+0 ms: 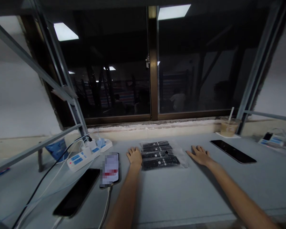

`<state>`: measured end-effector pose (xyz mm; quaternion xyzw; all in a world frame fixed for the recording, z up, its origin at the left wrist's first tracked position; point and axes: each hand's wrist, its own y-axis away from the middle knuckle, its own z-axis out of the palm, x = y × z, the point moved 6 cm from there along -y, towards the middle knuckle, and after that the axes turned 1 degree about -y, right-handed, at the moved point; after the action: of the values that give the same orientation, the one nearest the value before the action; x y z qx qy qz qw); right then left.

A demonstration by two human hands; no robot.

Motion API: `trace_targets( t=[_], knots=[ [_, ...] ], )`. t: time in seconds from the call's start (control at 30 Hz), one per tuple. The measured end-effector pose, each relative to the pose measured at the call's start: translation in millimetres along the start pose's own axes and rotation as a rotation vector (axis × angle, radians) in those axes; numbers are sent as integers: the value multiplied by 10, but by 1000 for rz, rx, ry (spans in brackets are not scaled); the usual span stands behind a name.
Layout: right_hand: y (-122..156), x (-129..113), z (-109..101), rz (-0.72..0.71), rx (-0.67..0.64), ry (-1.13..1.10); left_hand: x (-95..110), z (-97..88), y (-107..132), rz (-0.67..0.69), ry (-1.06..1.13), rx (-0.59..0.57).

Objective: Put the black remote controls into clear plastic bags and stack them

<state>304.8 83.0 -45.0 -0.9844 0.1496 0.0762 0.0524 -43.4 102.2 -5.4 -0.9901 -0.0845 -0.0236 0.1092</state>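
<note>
So both forearms come in from the bottom edge, angled inward a bit, the left one steep and the right one more slanted. Down at the near left there's a dark phone (76, 193) on the grey worktop (181, 198) with a white cable in it, and just past that a lit phone (112, 171), also plugged in.

Now the hands. Left hand (134, 156) is palm down with the fingers slightly apart, not gripping anything, right up against the left side of some bagged black remotes (160, 162). Can't tell if it's actually touching the plastic. Right hand (200, 156) is palm down too, fingers spread a little and nothing in them, thumb sticking out toward the bag's right edge. The remotes lie flat between the two hands, one behind another in clear plastic, nearer the left hand.

Off to the right of the right hand there's another dark-screened device (233, 151) lying at an angle. Over on the left, a white power strip (90, 156) with plugs in it, and a blue container (57, 150) just beside it. Farther back on the right, a cup with a straw (228, 128) sits by the wall, then the dark window (109, 51) with ceiling lights reflected in it.
</note>
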Motion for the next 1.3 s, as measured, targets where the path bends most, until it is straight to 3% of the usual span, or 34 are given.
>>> trace_targets(
  t=[1.0,1.2,1.27,1.3],
  knots=[
    [48,4,-42,13,-55,14,10,5,11,7,21,3],
    [34,13,-35,0,-25,8,18,-178,26,1,158,20],
    [31,15,-34,1,-18,6,119,-316,55,90,264,94],
    [31,13,-34,-1,-15,4,223,-376,89,211,314,113]
  ],
)
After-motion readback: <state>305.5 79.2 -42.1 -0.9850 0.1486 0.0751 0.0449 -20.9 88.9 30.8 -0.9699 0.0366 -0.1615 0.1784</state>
